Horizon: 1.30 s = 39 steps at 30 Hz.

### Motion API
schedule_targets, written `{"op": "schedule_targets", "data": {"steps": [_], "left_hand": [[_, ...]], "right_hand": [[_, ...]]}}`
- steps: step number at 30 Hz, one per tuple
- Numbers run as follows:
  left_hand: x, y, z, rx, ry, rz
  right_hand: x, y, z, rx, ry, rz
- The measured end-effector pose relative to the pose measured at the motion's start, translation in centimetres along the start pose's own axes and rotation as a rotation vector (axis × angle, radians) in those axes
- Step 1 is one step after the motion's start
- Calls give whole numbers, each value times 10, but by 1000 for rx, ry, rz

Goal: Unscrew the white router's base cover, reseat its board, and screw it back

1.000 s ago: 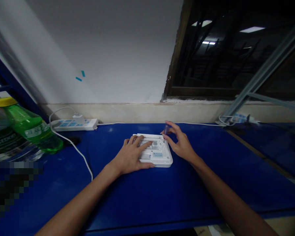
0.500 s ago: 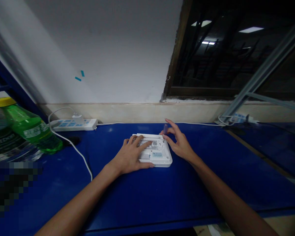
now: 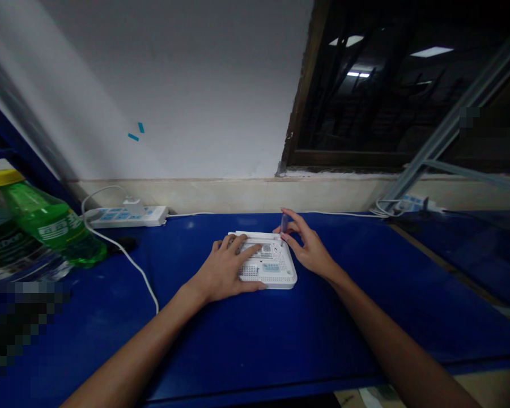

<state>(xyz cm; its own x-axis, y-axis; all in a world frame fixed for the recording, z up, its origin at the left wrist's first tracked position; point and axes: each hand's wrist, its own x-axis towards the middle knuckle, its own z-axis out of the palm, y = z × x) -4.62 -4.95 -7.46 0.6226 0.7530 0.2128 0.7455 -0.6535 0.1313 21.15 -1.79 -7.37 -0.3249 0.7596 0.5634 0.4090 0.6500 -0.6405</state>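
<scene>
A white device with vents and printed labels [image 3: 271,268] lies flat on the blue table. My left hand [image 3: 226,266] is spread over its left part, fingers apart, the thumb along the near edge. At the device's far right corner, my right hand [image 3: 308,243] has its thumb and fingers closed round a small translucent purplish handle [image 3: 284,222], which stands upright. The handle's lower end is too small to make out against the device.
A green bottle with a yellow cap [image 3: 46,218] leans at the left. Behind it a white power strip [image 3: 153,215] and its cable [image 3: 131,262] lie on the blue table [image 3: 255,345]. Another power strip [image 3: 416,204] is at the back right.
The index finger of my right hand has come down and in against the top of the purplish handle. My left hand and the device hold their places.
</scene>
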Motion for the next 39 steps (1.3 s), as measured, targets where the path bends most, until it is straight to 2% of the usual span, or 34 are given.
{"op": "schedule_targets", "data": {"steps": [7,13,20,27,32,39], "left_hand": [[0,-1,0,-18,18,8],[0,-1,0,-10,13,4],[0,0,0,-16,6,3],[-1,0,-1,-4,10,1],[0,-1,1,2,2,1],[1,0,-1,10,-4,-2]], "right_hand": [[0,6,1,-137,75,-46],[0,3,-2,10,-50,3],[0,7,-2,-89,24,-39],[0,4,-7,-4,-79,2],[-1,8,-6,-81,-31,-36],[0,7,-7,-27,-8,-7]]}}
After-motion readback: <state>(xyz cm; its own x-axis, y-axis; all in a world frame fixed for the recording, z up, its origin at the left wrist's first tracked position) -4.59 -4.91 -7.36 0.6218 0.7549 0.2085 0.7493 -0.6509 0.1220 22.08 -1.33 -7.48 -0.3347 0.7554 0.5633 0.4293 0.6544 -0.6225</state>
